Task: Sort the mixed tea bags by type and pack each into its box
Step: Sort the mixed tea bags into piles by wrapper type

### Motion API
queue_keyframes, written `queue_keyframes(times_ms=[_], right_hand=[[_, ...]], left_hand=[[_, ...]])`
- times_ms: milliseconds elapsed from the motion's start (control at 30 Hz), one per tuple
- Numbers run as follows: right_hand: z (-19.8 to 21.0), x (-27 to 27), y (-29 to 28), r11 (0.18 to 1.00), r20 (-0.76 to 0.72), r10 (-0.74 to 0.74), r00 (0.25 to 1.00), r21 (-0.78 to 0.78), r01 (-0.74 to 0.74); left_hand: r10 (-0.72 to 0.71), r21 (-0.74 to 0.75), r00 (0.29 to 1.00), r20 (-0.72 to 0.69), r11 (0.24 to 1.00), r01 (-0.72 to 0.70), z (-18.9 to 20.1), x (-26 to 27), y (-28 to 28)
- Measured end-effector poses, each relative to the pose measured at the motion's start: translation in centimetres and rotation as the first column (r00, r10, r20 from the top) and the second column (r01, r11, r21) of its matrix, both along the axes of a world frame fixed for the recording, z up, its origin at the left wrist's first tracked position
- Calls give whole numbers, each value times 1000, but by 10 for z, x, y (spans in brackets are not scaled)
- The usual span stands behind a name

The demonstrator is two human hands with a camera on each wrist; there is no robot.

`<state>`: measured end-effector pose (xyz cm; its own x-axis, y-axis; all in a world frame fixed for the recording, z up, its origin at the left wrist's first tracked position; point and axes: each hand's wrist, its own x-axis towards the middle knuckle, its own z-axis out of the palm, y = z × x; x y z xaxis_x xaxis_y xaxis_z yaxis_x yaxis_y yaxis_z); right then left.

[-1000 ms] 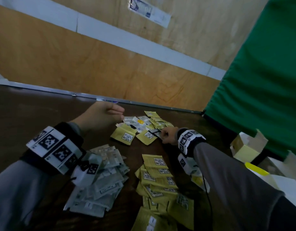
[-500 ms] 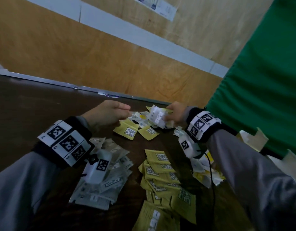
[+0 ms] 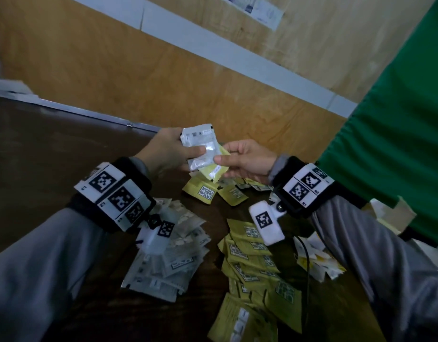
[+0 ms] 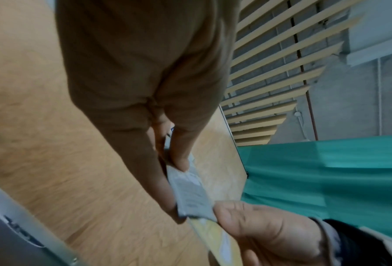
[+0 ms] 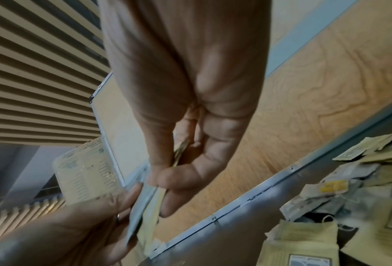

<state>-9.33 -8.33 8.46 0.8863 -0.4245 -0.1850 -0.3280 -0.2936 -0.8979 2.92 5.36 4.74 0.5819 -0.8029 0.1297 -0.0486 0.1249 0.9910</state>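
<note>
Midair, left hand [image 3: 167,150] pinching grey-white tea bags [image 3: 199,146], right hand [image 3: 247,160] at its 3 o'clock pinching yellow tea bag [image 3: 213,170] overlapping them, grey-white pile [image 3: 173,253] at 7 o'clock on dark table [image 3: 52,149], yellow pile [image 3: 257,267] at 5 o'clock.

A dark brown wooden tabletop [image 3: 52,149] meets a plywood wall panel [image 3: 114,77] crossed by a pale grey strip [image 3: 213,48]; green fabric curtain [image 3: 398,124] at right.
</note>
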Motion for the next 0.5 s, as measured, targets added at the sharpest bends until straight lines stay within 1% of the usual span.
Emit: queue_keyframes(times_ms=[67,167,200,233,267,300,333,367,400,433,467,500], right_hand=[[-3,-2,-5,999,-20,-23,1000,-28,23],[-1,-9,-13,997,-51,-73,996,-39,71],[0,-12,-17,994,-67,-99,993,-42,96],[1,-15,-22,990,-80,-136,987,-58,132],[0,-18,-29,979,-84,-189,978,-88,181],[0,-21,-36,965,-82,-241,967,-122,230],[-1,-24,-42,953,-84,-282,956,-140,269],[-2,-26,-46,947,-91,-302,949,-141,288],[-3,-26,-49,948,-98,-307,947,-122,295],[-5,-26,-51,951,-98,-303,948,-94,294],[-7,-24,-50,957,-91,-290,953,-59,285],[-9,-22,-48,965,-76,-264,962,-23,263]], left_hand=[[-5,58,999,39,998,3,1,4,2],[-18,108,999,45,994,13,0,9,3],[-1,128,997,84,992,-9,1,10,4],[11,163,987,161,986,-37,2,12,6],[-3,228,959,282,972,-64,2,14,8],[-69,321,914,401,945,-69,3,17,11],[-173,419,858,484,907,-53,1,19,13],[-272,509,824,498,861,-23,-1,19,14],[-347,578,807,478,816,9,-4,17,15],[-380,617,805,456,787,21,-6,14,13],[-384,629,797,466,777,7,-8,12,10],[-358,613,803,477,790,-12,-8,8,8]])
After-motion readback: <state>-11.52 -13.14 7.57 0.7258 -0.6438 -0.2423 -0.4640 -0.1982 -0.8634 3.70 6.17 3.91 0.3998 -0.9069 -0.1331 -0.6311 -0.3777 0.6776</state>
